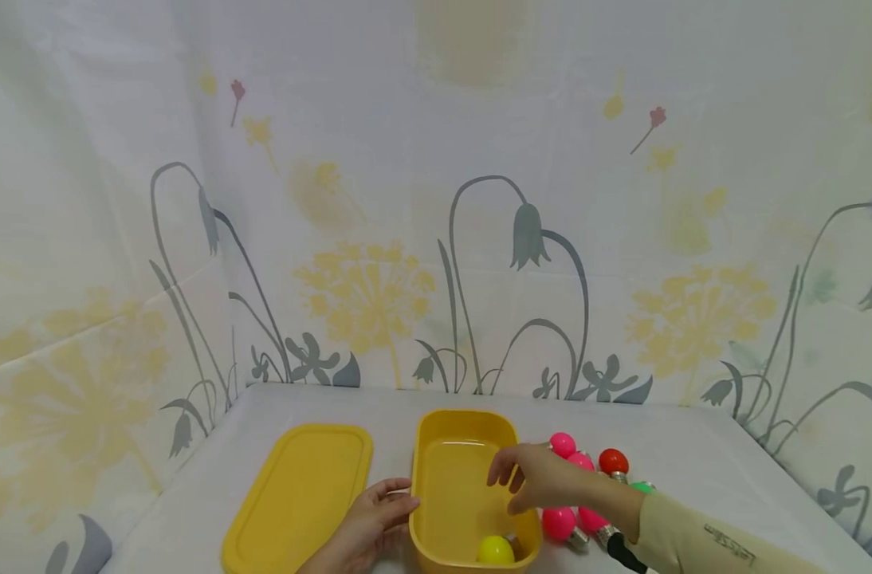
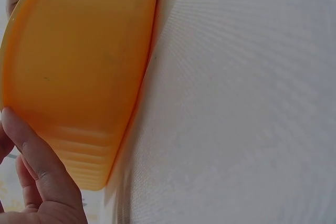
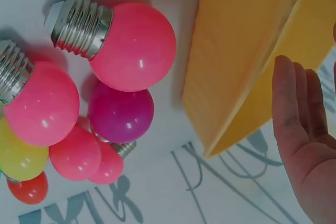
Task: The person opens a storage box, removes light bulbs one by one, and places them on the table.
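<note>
A yellow plastic box point(image 1: 472, 486) stands in front of me, with a yellow light bulb point(image 1: 496, 550) lying inside at its near end. My left hand point(image 1: 379, 514) is at the box's left wall, fingers fairly straight and fingertips right at the rim. In the left wrist view, the thumb point(image 2: 39, 161) reaches up along the wall to the rim. My right hand point(image 1: 544, 477) hovers over the box's right rim, its fingers loosely bent with nothing between them. On the right wrist view, its fingers point(image 3: 286, 95) extend beside the box's opening.
Right of the box lie several light bulbs with silver screw bases: pink bulbs point(image 3: 136, 45), a purple bulb point(image 3: 121, 111), a yellow bulb point(image 3: 23, 153) and a red bulb point(image 1: 613, 461). A flat yellow lid point(image 1: 303, 486) lies on the white table to the left. Behind hangs a flower-patterned cloth point(image 1: 407, 199).
</note>
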`<state>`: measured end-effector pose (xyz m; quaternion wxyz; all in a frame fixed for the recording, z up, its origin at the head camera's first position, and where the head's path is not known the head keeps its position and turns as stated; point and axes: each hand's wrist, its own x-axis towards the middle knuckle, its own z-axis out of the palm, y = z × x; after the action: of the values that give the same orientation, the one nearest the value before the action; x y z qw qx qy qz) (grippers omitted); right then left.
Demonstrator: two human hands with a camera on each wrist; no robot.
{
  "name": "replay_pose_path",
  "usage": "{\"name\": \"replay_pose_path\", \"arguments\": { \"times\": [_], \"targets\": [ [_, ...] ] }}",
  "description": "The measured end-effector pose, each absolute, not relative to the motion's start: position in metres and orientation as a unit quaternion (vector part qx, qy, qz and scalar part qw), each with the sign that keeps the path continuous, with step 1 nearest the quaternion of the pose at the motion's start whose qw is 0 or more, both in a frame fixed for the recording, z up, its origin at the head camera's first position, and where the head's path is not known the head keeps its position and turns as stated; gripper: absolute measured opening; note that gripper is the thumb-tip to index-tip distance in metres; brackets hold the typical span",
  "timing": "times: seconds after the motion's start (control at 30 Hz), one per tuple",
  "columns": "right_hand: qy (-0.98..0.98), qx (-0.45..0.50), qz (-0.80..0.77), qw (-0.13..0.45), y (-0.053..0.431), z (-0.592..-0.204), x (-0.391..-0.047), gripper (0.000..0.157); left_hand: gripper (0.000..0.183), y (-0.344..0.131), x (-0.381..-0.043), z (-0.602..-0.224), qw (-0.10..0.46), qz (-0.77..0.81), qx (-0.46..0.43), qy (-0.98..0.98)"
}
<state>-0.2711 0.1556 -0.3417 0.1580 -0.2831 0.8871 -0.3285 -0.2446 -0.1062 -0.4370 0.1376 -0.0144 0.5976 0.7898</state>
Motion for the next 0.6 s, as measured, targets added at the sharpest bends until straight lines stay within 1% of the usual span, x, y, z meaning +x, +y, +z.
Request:
{"name": "replay_pose_path", "arguments": {
  "times": [0.27,0.47,0.6],
  "targets": [
    [0.889,-0.28,-0.292,0.214,0.143,-0.347,-0.269,0.029,0.04,-0.107,-0.245,-0.437,0.141,0.788,-0.02,0.599],
    [0.878,-0.299,-0.273,0.255,0.138,-0.35,-0.269,0.031,0.039,-0.107,-0.245,-0.437,0.144,0.787,-0.027,0.599],
    [0.876,-0.316,-0.23,0.283,0.143,-0.369,-0.284,0.033,0.04,-0.106,-0.246,-0.437,0.143,0.785,-0.026,0.602]
  ]
}}
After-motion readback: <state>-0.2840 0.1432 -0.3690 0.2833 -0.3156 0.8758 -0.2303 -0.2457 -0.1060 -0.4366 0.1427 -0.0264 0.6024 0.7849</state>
